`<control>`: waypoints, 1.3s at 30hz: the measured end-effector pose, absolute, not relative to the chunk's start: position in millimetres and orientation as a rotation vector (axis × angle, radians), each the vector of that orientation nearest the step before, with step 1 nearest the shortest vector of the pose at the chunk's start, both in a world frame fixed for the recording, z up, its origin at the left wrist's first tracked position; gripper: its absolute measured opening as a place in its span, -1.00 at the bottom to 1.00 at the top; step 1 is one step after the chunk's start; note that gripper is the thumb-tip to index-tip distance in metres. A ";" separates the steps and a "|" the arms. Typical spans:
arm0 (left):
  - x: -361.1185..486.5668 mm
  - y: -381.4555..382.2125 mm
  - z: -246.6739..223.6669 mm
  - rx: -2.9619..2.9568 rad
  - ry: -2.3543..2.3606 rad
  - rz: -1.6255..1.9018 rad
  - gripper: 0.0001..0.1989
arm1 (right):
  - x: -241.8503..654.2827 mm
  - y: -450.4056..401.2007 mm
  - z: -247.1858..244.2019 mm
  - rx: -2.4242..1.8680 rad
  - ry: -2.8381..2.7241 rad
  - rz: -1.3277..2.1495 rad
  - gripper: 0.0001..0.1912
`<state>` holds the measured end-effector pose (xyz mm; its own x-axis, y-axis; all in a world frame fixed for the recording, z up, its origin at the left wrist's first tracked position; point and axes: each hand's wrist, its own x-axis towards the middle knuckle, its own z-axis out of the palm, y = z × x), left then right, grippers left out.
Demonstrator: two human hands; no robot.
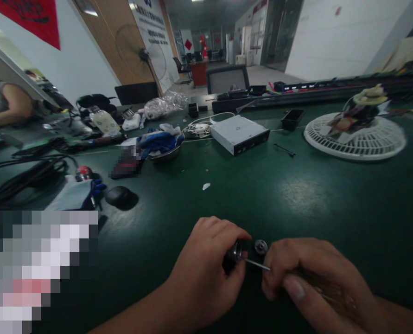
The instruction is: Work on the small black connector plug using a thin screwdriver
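My left hand [209, 264] is wrapped round a small dark cylindrical part [235, 251] with a shiny metal rim, its open end turned to the right. In my right hand [307, 273] is a screwdriver with a clear, brownish handle [331, 292]. Its thin metal shaft [258, 265] reaches left to the rim of the part; whether the tip is inside cannot be made out. A small round metal piece [261, 247] lies on the green table [241, 199] between my hands, just beyond the shaft.
A silver disc drive [239, 131] lies mid-table, a white fan grille with a motor [355, 137] at right. Left are a black mouse [119, 197], a bowl [166, 154] with blue cloth, and cables [25, 178]. A person's arm [15, 104] shows far left.
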<state>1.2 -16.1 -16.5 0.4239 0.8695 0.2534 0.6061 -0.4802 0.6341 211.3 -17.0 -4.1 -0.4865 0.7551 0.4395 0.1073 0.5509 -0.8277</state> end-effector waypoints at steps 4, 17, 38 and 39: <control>1.5 -15.6 -16.0 2.243 1.261 0.784 -0.76 | 208.3 -18.4 -7.5 -0.591 -1.905 0.913 -0.83; 2.0 -16.8 -15.4 2.265 1.237 0.751 -0.78 | 209.3 -15.4 -2.2 -0.578 -1.937 0.857 -0.82; 1.5 -19.4 -18.9 2.379 1.187 0.749 -0.79 | 204.0 -13.9 -0.6 -0.618 -2.064 0.812 -0.81; 1.6 -19.5 -19.1 2.382 1.176 0.746 -0.77 | 204.2 -14.4 -0.9 -0.644 -2.082 0.816 -0.78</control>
